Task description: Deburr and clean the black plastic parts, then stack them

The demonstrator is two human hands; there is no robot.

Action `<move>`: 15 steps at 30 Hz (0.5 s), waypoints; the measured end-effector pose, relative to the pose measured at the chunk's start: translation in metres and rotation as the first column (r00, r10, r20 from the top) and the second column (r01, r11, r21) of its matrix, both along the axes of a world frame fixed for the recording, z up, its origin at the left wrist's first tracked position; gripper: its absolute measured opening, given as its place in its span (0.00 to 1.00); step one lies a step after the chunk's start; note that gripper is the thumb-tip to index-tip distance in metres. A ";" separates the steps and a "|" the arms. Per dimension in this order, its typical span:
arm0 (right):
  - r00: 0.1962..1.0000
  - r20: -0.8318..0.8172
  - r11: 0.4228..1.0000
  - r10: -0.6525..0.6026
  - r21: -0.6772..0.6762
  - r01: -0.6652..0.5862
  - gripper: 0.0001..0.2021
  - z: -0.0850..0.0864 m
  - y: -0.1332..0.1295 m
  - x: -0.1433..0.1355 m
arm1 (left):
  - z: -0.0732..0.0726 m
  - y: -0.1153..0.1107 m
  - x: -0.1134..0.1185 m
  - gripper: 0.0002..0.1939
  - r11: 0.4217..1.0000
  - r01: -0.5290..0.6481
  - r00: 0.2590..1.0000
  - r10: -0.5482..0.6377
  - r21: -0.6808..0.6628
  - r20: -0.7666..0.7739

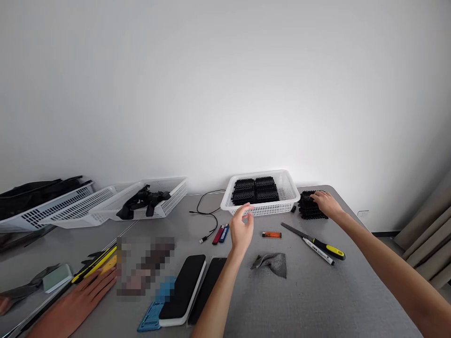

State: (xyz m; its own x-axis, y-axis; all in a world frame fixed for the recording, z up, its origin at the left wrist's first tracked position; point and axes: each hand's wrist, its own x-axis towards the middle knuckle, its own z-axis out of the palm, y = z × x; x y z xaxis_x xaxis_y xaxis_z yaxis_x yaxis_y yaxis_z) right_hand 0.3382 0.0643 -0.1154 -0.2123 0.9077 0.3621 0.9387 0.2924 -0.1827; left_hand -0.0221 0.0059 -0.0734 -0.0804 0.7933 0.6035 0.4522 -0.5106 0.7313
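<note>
My right hand point(327, 203) is at the table's back right corner, its fingers bent onto a stack of black toothed plastic parts point(313, 212). The fingertips partly cover the top of that stack. In front of the white basket point(287, 188) my left hand point(242, 229) is raised, fingers curved and apart from the thumb, with nothing between them. Inside that basket lie several more black plastic parts point(254, 190) in neat rows. A small black piece point(293, 209) lies between the basket and the stack.
A file point(327, 249), white marker point(319, 252), orange lighter point(271, 234), grey cloth point(270, 264), black cable point(207, 212) and black-topped slabs point(183, 286) lie on the table. At left are another person's hand point(84, 298), yellow-black tools point(102, 263) and baskets point(176, 192). One patch is pixelated.
</note>
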 end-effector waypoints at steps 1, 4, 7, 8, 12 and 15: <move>1.000 0.002 0.999 -0.005 0.032 0.005 0.21 0.001 -0.002 0.001 | 0.004 -0.001 -0.001 0.12 1.000 0.007 1.000 -0.007 0.004 0.003; 0.999 0.002 0.989 -0.035 0.144 0.034 0.22 0.008 -0.010 0.005 | 0.012 -0.007 -0.002 0.13 0.999 0.027 0.999 -0.026 -0.019 0.021; 0.999 0.012 0.968 -0.040 0.249 0.036 0.20 0.020 -0.026 -0.003 | 0.018 -0.012 0.000 0.12 0.991 0.080 0.995 -0.073 -0.105 0.070; 0.999 0.024 0.960 -0.022 0.279 0.015 0.19 0.025 -0.033 -0.009 | 0.020 -0.014 0.003 0.12 0.982 0.129 0.989 -0.116 -0.141 0.097; 0.979 0.144 0.857 0.145 0.476 -0.197 0.17 0.043 -0.065 -0.056 | 0.031 -0.019 0.023 0.21 0.868 0.415 0.904 -0.359 -0.272 0.233; 0.948 0.219 0.753 0.231 0.576 -0.317 0.17 0.053 -0.088 -0.095 | 0.041 -0.019 0.040 0.25 0.805 0.507 0.851 -0.412 -0.308 0.326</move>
